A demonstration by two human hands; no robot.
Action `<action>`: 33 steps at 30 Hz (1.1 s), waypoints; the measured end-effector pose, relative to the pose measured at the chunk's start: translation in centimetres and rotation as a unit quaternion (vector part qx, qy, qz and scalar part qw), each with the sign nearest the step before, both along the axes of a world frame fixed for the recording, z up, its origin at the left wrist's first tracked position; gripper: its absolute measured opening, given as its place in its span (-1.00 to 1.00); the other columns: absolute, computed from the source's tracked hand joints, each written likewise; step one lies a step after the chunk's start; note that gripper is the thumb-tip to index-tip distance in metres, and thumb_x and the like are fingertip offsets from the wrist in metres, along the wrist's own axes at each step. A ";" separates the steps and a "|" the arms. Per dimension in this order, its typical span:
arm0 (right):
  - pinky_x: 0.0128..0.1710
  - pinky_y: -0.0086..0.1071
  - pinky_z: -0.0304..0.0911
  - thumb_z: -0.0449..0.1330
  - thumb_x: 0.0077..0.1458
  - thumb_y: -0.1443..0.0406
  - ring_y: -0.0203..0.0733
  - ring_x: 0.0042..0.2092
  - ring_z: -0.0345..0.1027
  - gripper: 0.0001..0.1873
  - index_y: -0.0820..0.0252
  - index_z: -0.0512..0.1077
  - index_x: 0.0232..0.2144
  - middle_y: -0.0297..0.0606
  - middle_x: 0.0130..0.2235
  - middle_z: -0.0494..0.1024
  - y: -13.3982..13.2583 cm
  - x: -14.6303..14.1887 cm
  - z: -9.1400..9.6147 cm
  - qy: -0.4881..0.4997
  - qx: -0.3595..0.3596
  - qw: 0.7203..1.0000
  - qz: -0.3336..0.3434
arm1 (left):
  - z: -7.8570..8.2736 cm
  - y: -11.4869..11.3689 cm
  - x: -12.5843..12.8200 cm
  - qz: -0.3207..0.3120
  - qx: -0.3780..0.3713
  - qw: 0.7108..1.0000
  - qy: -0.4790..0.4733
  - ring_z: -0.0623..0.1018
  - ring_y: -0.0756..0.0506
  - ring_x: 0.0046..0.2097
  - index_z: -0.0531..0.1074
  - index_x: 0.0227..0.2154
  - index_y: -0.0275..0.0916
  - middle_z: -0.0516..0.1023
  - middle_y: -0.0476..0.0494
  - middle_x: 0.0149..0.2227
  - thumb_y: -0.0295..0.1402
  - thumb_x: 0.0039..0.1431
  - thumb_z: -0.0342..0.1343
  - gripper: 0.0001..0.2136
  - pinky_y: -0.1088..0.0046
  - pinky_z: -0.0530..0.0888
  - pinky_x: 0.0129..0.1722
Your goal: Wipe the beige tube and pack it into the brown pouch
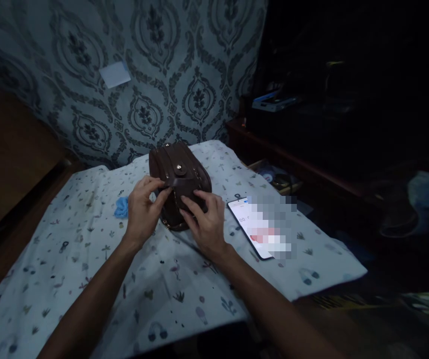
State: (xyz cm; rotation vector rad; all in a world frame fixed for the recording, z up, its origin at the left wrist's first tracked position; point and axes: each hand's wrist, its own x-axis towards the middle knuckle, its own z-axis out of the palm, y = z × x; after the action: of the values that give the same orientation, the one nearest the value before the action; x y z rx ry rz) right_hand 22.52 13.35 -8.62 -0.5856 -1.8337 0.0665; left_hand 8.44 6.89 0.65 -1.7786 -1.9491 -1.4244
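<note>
A dark brown leather-like bag (192,174) with a strap, metal studs and zip edges stands on the patterned white cloth (184,299). My left hand (145,209) is at its left near side, thumb and forefinger pinched on the edge of a flap or strap. On the near right face, the fingers of my right hand (207,219) rest bent against the bag, thumb close to the forefinger; whether they grip any of the material I cannot make out. Beside my left hand lies a crumpled blue cloth (121,207).
Right of the bag lies a lit phone (250,234), its screen partly blurred out. Patterned wallpaper (154,65) with a pale card (114,74) on it rises behind. A wooden panel (12,149) borders the left. Dark shelving and an open drawer (280,179) stand at the right.
</note>
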 end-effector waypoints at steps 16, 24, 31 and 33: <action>-0.05 -0.14 0.25 0.18 0.28 0.27 0.00 -0.02 0.24 -0.78 0.04 0.59 -0.08 -0.08 -0.04 0.44 -0.5 0.0 0.6 -0.020 -0.007 0.999 -0.026 | -1.9 -0.8 -0.1 -0.038 0.065 0.997 0.035 0.58 -0.16 0.03 0.62 -0.23 -0.11 0.61 -0.04 -0.28 -0.40 0.20 0.23 -0.89 0.14 0.47 0.15; -0.02 -0.10 0.26 0.18 0.28 0.28 0.02 0.01 0.26 -0.70 0.00 0.53 0.03 -0.08 0.01 0.43 -0.4 0.0 0.2 -0.001 -0.014 1.000 -0.006 | -2.9 -1.5 0.1 -0.019 0.071 0.990 0.118 0.52 -0.22 0.17 0.60 -0.17 -0.10 0.61 -0.07 -0.23 -0.41 0.26 0.18 -0.86 0.05 0.45 0.17; -0.03 -0.12 0.31 0.22 0.24 0.25 -0.03 -0.03 0.32 -0.78 0.07 0.53 -0.07 -0.13 -0.07 0.46 -0.7 -0.2 0.1 0.067 -0.077 0.995 0.007 | -2.3 -1.0 0.4 0.005 0.056 0.989 0.139 0.52 -0.23 0.12 0.52 -0.24 -0.17 0.58 -0.11 -0.22 -0.43 0.24 0.16 -0.92 0.11 0.44 0.11; -0.04 -0.14 0.34 0.22 0.24 0.24 -0.06 -0.06 0.35 -0.81 0.09 0.52 -0.10 -0.16 -0.11 0.45 -0.8 -0.2 0.1 0.103 -0.122 0.987 0.026 | -1.6 -0.5 0.9 0.029 0.045 0.987 0.152 0.50 -0.25 0.08 0.50 -0.24 -0.19 0.57 -0.14 -0.19 -0.42 0.21 0.16 -0.92 0.10 0.43 0.09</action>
State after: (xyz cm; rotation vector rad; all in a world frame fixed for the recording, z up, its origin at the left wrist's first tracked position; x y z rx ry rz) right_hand 22.32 12.53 -8.52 -0.6755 -1.6506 0.3776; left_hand 9.30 6.36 -1.00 -1.7623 -1.7387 -1.1266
